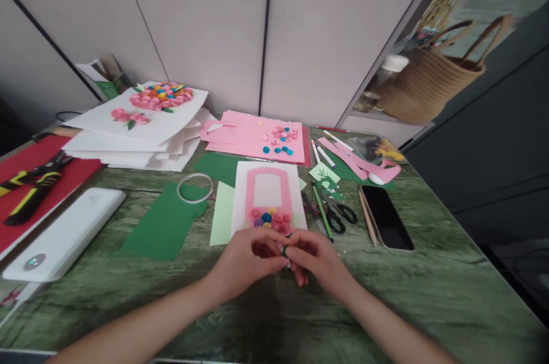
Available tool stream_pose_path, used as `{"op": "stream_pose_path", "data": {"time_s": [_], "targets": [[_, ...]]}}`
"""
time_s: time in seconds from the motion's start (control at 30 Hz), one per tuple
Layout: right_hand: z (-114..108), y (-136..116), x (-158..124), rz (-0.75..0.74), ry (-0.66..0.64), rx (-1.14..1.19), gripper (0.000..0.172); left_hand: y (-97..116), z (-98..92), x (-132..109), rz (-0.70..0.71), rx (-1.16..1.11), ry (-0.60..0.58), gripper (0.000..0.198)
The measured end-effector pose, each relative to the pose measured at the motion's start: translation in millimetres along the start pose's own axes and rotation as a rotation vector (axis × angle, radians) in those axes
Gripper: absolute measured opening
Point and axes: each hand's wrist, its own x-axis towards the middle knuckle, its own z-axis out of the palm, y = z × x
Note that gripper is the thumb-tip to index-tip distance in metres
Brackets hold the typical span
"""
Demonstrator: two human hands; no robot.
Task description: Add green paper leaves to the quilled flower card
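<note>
My left hand (246, 264) and my right hand (317, 261) meet over the near edge of a white card (268, 198) with a pink frame and several small paper coils on it. Both hands pinch a small green paper piece (284, 249) between their fingertips. The card lies on a green marbled table (429, 289), partly over a light green sheet (223, 212).
A dark green sheet (165, 226), tape ring (195, 188), white device (64, 232), pliers (30, 186) on red paper lie left. Scissors (338, 216), green pencil (322, 210), phone (386, 216), pink scraps (364, 165) lie right. Pink sheets (257, 138), stacked white cards (137, 123), a basket (433, 80) sit behind.
</note>
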Motion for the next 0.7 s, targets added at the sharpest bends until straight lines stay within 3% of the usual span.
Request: {"op": "stream_pose_path", "data": {"time_s": [0.7], "targets": [[-2.3,-4.9,-4.0,-0.053,0.035,-0.066,0.024,3.4,0.0,-1.1,-0.018,0.007,-0.016,0.019]]}}
